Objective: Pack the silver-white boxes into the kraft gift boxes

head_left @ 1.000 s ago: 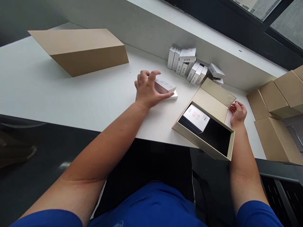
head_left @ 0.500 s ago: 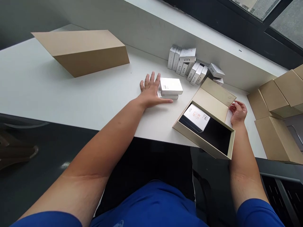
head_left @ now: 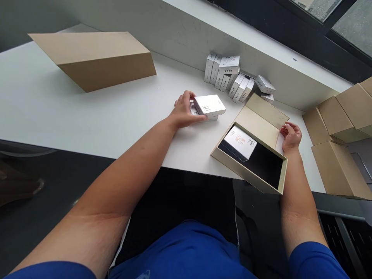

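Observation:
My left hand grips a small white box by its near and far edges. That box tilts slightly over another white box lying flat on the table. In front of me at right, a cream lidded gift box stands open, its near corner past the table edge. One white box with red print lies at the left end of its dark interior. My right hand is at the right edge of the raised lid, fingers curled and pinching the lid's edge.
Several small white boxes stand and lie in a row along the back wall. A large brown box sits on the white table at left. Brown boxes are stacked at right. The table's front edge runs just before me.
My left hand's spread fingers have closed on the upper white box, which is now slightly raised and tilted. My right hand stays at the lid.

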A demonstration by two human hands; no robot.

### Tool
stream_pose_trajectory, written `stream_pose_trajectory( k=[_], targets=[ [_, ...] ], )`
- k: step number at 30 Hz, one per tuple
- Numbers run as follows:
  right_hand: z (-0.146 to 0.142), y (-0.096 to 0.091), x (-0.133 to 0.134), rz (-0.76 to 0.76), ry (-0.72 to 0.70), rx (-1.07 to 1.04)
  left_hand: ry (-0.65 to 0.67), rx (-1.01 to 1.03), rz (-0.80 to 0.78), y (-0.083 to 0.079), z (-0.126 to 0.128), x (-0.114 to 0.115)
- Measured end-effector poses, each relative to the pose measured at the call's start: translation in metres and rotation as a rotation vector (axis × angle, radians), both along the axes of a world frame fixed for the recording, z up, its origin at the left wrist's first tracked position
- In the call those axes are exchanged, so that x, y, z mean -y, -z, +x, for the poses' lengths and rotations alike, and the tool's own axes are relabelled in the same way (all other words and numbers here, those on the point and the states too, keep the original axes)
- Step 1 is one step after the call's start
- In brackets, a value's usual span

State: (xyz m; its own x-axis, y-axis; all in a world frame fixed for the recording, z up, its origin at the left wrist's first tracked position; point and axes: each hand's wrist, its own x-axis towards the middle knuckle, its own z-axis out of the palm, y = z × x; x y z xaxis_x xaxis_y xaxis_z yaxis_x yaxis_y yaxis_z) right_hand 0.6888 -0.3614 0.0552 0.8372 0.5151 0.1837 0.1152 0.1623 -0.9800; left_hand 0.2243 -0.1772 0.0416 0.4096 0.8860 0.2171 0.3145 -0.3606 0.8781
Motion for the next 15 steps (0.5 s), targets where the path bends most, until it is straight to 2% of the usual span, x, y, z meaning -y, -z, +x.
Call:
stream_pose_trajectory(
  k=[5, 10, 15],
  targets=[
    [0.001, 0.0, 0.0, -0.001, -0.009, -0.001, 0.07, 0.181, -0.09, 0.008, -0.011, -0.018],
    [0.003, 0.001, -0.002, -0.009, 0.001, -0.01, 0.048, 0.085, 0.011, 0.002, -0.014, -0.013],
    [0.002, 0.0, -0.003, -0.02, 0.003, -0.008, 0.059, -0.015, -0.037, -0.006, -0.005, 0.002]
  ],
)
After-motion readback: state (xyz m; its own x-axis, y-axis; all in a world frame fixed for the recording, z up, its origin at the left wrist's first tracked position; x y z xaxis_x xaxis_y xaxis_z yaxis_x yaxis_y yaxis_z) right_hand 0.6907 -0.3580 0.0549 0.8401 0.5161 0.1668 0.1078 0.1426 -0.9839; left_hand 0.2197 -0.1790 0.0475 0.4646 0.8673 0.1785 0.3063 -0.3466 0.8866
